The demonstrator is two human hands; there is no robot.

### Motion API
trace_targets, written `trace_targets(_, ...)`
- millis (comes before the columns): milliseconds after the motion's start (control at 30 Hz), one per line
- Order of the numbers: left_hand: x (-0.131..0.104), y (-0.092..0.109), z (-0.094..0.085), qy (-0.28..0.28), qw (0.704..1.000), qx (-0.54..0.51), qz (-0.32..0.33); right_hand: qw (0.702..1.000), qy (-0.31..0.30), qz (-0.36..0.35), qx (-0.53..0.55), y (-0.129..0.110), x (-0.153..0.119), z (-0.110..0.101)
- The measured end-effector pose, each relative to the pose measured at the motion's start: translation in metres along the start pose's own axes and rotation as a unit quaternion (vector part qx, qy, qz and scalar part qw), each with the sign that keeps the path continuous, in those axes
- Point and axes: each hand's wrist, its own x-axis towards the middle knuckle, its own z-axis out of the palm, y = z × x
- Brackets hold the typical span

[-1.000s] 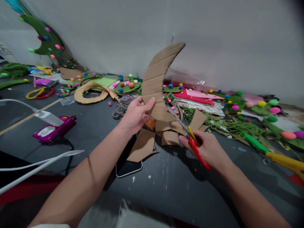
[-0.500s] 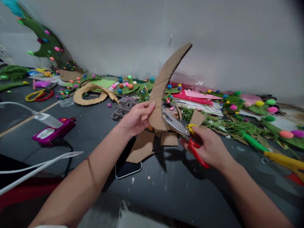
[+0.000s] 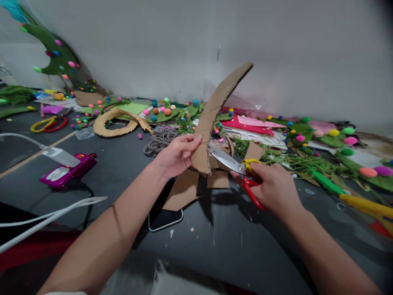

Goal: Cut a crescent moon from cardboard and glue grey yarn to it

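Upright above the table stands a curved, tapering cardboard strip [image 3: 216,102], its narrow tip leaning to the right. My left hand [image 3: 181,153] pinches it low on its left side, thumb in front. In my right hand [image 3: 272,184] is a pair of scissors [image 3: 229,159] with one yellow and one red handle, fingers wrapped through the loops. Its blade tips meet the strip's lower right edge; whether they bite into the cardboard I cannot tell. Beneath lie cardboard offcuts [image 3: 182,190], partly covering a phone [image 3: 166,221].
A crescent cardboard ring [image 3: 115,123] and grey cord [image 3: 159,139] lie to the left, with a second pair of scissors [image 3: 49,124] and a purple plug adapter [image 3: 69,172]. Green yarn [image 3: 282,162] and a yellow-handled tool [image 3: 365,205] are on the right. Felt pieces with pompoms line the wall.
The cardboard strip has dropped slightly and tilted a little more to the right. The scissor blades look closer together, and my right hand has shifted slightly left and up.
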Motion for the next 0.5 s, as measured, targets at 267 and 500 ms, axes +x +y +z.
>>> trace_targets(267,-0.0018,0.0000,0.0046,0.036,0.999,0.009,0.009,0.988,0.024,0.126,0.085,-0.0003,0.0010,0.0036)
trace_targets(500,-0.0006,-0.0039,0.0073,0.104,0.991,0.042,0.073,0.907,-0.134,0.185,0.354,-0.0062,-0.0001,-0.0028)
